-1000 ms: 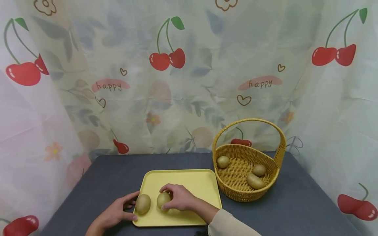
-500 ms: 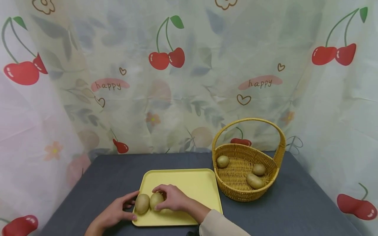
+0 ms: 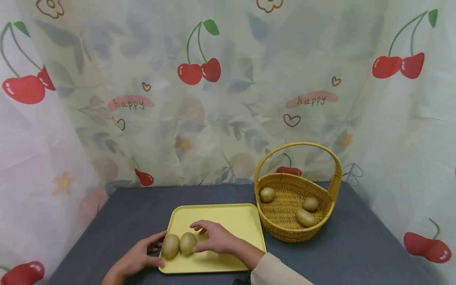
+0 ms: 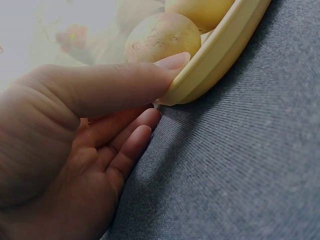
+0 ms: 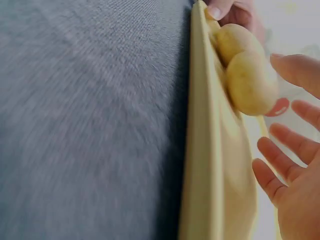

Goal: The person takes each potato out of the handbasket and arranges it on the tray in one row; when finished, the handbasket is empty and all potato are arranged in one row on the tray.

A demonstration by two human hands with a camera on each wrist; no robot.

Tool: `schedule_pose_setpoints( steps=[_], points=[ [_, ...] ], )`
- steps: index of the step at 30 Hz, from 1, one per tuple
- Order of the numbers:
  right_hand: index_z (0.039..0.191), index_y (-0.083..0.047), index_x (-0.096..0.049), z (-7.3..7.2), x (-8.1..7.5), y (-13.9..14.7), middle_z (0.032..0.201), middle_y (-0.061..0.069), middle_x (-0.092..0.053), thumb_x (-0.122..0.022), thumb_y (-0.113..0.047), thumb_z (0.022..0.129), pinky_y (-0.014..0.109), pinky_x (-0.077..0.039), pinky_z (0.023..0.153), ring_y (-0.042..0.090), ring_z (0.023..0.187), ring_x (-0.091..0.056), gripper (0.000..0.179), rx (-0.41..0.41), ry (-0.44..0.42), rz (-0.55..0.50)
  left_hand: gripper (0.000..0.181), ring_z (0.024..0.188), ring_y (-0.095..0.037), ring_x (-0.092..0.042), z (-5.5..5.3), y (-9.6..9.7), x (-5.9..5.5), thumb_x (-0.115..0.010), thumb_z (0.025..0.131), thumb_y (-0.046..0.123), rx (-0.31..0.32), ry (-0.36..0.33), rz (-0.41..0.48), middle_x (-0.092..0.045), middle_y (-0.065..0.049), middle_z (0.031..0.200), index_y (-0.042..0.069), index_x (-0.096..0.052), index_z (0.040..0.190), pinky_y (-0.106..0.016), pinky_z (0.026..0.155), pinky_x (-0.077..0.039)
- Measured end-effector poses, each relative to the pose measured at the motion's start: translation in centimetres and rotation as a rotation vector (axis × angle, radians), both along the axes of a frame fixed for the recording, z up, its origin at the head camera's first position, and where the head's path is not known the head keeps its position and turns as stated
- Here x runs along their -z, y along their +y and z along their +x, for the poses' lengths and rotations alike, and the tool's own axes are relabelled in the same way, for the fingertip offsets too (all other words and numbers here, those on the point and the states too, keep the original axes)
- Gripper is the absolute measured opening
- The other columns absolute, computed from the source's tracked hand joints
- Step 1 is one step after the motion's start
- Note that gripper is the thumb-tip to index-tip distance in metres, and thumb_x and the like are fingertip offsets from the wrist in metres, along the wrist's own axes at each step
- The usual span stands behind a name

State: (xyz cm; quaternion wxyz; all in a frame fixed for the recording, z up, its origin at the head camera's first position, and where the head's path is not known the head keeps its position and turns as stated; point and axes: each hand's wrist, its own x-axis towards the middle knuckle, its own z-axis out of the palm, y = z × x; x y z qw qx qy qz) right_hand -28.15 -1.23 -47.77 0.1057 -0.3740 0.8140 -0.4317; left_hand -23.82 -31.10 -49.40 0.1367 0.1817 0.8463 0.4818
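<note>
A yellow tray (image 3: 221,213) lies on the dark table. Two potatoes sit side by side at its left end, the left potato (image 3: 170,246) close to the rim and the right potato (image 3: 188,243) beside it. At the tray's left edge, my left hand (image 3: 137,255) holds the rim, thumb over the near corner in the left wrist view, other fingers outside it. My right hand (image 3: 217,239) hovers over the tray just right of the right potato, fingers spread and nothing in them. In the right wrist view, a gap shows between these fingers and the potato (image 5: 252,84).
A wicker basket (image 3: 290,235) with a tall arched handle stands right of the tray, near its far right corner. Inside lie one potato (image 3: 267,194) at the left and two at the right. A cherry-print curtain (image 3: 228,118) surrounds the table (image 3: 142,206) behind and at the sides.
My right hand slid its potato left until it was beside the other one. It then let go and drew back slightly to the right. My left hand stays at the tray's edge.
</note>
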Motion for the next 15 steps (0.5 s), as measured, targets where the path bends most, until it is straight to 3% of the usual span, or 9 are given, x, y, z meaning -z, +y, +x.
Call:
schedule_pose_setpoints(
  steps=[8, 15],
  points=[
    [0.135, -0.01, -0.055, 0.5, -2.3, 3.4, 0.133, 0.009, -0.056, -0.075, -0.018, 0.086, 0.037, -0.048, 0.088, 0.027, 0.113, -0.057, 0.054, -0.036, -0.03, -0.032, 0.083, 0.108, -0.03, -0.057, 0.0, -0.1, 0.0, -0.077, 0.083, 0.014, 0.008, -0.012, 0.011, -0.049, -0.028, 0.135, -0.013, -0.03, 0.146, -0.028, 0.083, -0.047],
    [0.133, -0.014, -0.058, 1.0, -5.5, 7.4, 0.131, 0.0, -0.057, -0.073, -0.024, 0.088, 0.038, -0.049, 0.087, 0.017, 0.109, -0.06, 0.048, -0.055, 0.012, -0.022, 0.084, 0.108, -0.032, -0.057, 0.1, 0.0, -0.1, -0.078, 0.082, 0.015, 0.012, 0.008, 0.004, -0.049, -0.029, 0.134, -0.013, -0.031, 0.146, -0.028, 0.083, -0.047]
  ],
)
